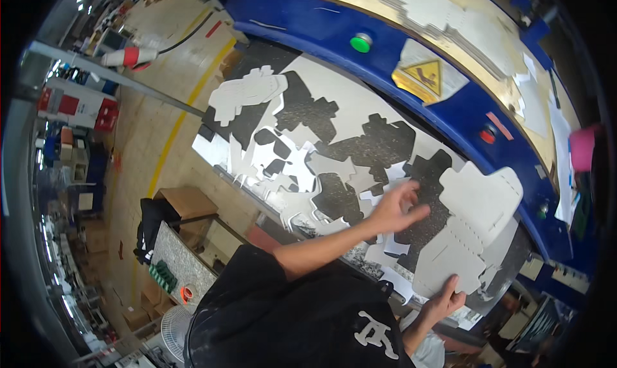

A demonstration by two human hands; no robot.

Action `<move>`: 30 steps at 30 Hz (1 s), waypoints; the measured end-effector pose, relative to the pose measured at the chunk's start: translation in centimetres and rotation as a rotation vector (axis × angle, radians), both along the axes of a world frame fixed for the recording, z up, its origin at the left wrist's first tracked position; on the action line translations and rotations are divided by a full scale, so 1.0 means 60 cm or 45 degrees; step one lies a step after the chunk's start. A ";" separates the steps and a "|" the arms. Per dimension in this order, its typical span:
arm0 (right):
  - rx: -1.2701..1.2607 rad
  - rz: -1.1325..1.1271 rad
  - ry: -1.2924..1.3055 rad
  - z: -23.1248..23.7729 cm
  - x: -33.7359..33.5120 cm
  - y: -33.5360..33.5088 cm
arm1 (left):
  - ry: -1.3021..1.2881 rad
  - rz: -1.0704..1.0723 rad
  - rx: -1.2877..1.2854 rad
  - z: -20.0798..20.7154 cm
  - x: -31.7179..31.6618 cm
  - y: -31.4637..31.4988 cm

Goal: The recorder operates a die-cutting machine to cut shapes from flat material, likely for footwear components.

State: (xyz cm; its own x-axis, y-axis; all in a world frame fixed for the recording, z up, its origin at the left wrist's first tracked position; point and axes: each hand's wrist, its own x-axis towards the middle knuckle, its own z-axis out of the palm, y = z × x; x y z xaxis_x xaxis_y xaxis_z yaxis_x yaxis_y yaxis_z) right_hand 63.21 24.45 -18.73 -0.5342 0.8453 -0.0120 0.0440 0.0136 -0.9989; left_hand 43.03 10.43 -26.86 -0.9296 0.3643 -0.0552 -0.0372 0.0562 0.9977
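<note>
At right of frame, a flat white tabbed cardboard cutout [459, 242] is pinched at its lower edge by the fingers of the right hand [443, 302], presumably for steadiness; the left hand [400, 208], fingers half-curled and apparently empty, hovers above the black speckled worktop [421, 238].

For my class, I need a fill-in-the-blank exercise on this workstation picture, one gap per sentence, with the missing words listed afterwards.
1. The thumb of the person's ____ hand lies on a pale cut-out.
2. On the blue beam, the round button left of the warning sign is ____ in colour.
3. The symbol on that sign is a yellow ____ with a dark border.

Missing words: right; green; triangle.
</note>
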 end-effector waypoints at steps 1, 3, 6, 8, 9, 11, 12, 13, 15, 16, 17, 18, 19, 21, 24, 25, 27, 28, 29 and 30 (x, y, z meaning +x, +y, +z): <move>0.008 0.040 -0.113 -0.019 0.013 0.002 | -0.468 -0.227 0.378 0.024 0.016 -0.018; 0.143 0.219 -0.375 -0.076 0.030 -0.004 | -0.766 -0.511 0.739 0.017 0.055 -0.047; -0.039 0.857 -0.649 -0.114 0.021 -0.033 | -0.468 -0.212 0.077 0.012 0.034 -0.130; -0.007 0.826 -0.504 -0.098 -0.013 -0.073 | -0.333 0.104 -0.181 -0.089 -0.011 -0.234; 0.053 0.789 -0.615 -0.129 0.001 -0.049 | -0.304 0.322 -0.220 -0.082 -0.037 -0.279; 0.381 0.558 -0.618 -0.192 0.017 0.004 | -0.532 0.277 -0.699 -0.079 -0.129 -0.403; 0.697 0.397 -0.607 -0.216 0.028 0.030 | -0.465 0.476 -0.938 -0.083 -0.143 -0.458; 0.869 0.289 -0.689 -0.223 0.024 0.056 | -0.076 0.722 -1.122 -0.110 -0.135 -0.517; 1.141 0.073 -0.852 -0.248 0.029 0.125 | 0.326 0.945 -1.277 -0.130 -0.122 -0.543; 1.232 -0.050 -0.948 -0.264 0.051 0.162 | 0.383 0.925 -1.245 -0.114 -0.119 -0.518; 1.226 -0.049 -0.959 -0.272 0.067 0.182 | 0.433 0.925 -1.231 -0.102 -0.101 -0.501; 1.248 -0.115 -1.078 -0.278 0.076 0.198 | 0.380 0.743 -1.108 -0.098 -0.071 -0.476; 1.274 -0.183 -1.194 -0.285 0.083 0.215 | 0.325 0.568 -0.980 -0.098 -0.037 -0.437; 1.226 -0.115 -1.221 -0.305 0.111 0.257 | -0.160 -0.047 -0.679 -0.056 0.039 -0.351; 0.894 0.000 -0.773 -0.331 0.129 0.318 | 0.413 -0.787 -0.674 -0.161 0.177 -0.293; 0.872 0.043 -0.925 -0.320 0.122 0.318 | 0.422 -0.878 -0.834 -0.177 0.207 -0.284; 1.026 0.023 -1.250 -0.290 0.105 0.303 | 0.341 -0.724 -0.836 -0.181 0.246 -0.296; 1.034 -0.003 -1.257 -0.293 0.137 0.322 | 0.282 -0.603 -0.800 -0.183 0.263 -0.298; 1.105 -0.198 -1.019 -0.296 0.177 0.337 | 0.377 -0.232 -0.681 -0.184 0.286 -0.303; 1.174 -0.403 -0.782 -0.307 0.229 0.359 | 0.441 0.084 -0.778 -0.155 0.290 -0.306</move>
